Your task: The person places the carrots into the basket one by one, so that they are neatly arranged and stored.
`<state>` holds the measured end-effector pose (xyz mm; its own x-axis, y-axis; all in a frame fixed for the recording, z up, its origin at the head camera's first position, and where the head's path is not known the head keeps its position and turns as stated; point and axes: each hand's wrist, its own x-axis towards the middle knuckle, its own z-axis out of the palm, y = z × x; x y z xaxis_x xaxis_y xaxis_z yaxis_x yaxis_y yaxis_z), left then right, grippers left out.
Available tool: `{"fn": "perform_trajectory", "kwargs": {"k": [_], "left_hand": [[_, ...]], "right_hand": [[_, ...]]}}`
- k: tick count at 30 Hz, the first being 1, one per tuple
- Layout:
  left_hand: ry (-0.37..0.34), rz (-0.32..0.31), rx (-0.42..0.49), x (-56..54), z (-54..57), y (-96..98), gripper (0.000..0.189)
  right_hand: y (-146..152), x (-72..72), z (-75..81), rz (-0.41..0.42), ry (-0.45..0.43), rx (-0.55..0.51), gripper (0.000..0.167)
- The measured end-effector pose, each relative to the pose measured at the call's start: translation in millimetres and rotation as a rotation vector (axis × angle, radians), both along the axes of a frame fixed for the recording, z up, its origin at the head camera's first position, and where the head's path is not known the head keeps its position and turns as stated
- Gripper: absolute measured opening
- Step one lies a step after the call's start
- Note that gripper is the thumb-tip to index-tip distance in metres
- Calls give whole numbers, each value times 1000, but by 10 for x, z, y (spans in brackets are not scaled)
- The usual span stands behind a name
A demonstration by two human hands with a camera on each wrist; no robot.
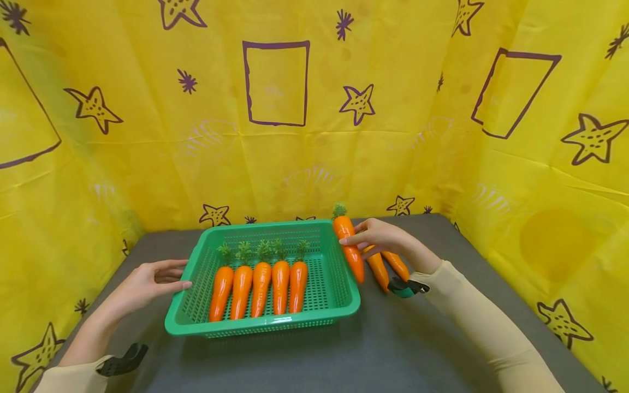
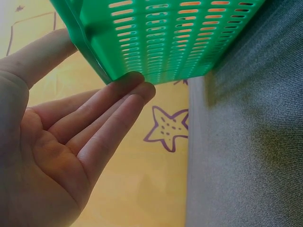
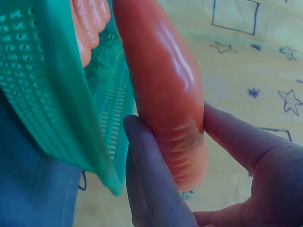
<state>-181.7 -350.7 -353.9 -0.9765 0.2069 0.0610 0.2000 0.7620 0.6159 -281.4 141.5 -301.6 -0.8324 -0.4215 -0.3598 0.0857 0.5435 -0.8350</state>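
Note:
A green plastic basket [image 1: 265, 325] with slotted walls stands on the dark tabletop, with several orange carrots [image 1: 261, 289] lying side by side in it, leafy ends away from me. My left hand [image 1: 147, 284] holds the basket's left rim; in the left wrist view its thumb reaches over the rim [image 2: 83, 47] and its fingertips touch the outside. Beside the right rim, my right hand [image 1: 380, 237] pinches another carrot [image 1: 350, 248] between thumb and fingers. That carrot [image 3: 163, 90] is tilted, green top up, and overlaps the rim in the head view.
Right of the basket, partly behind my right hand, two more carrots [image 1: 377, 268] lie on the grey table [image 1: 295, 363]. Yellow cloth walls [image 1: 295, 164] with drawn stars and frames enclose the table at the back and both sides.

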Motion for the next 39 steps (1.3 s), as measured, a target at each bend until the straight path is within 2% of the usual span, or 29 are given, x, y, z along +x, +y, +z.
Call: {"fn": "perform_trajectory", "kwargs": {"k": [4, 14, 22, 33, 39], "left_hand": [[-3, -3, 0, -4, -1, -1, 63], [12, -2, -8, -11, 0, -3, 63], [11, 1, -2, 0, -5, 9, 64], [7, 2, -4, -7, -2, -8, 65], [5, 5, -6, -1, 0, -11, 65]], "right_hand": [[-96, 9, 0, 38, -24, 1, 47], [-354, -41, -77, 64, -70, -6, 43], [-580, -16, -143, 77, -109, -23, 35], [-809, -40, -229, 79, -115, -4, 38], [-915, -44, -266, 35, -142, 0, 51]]}}
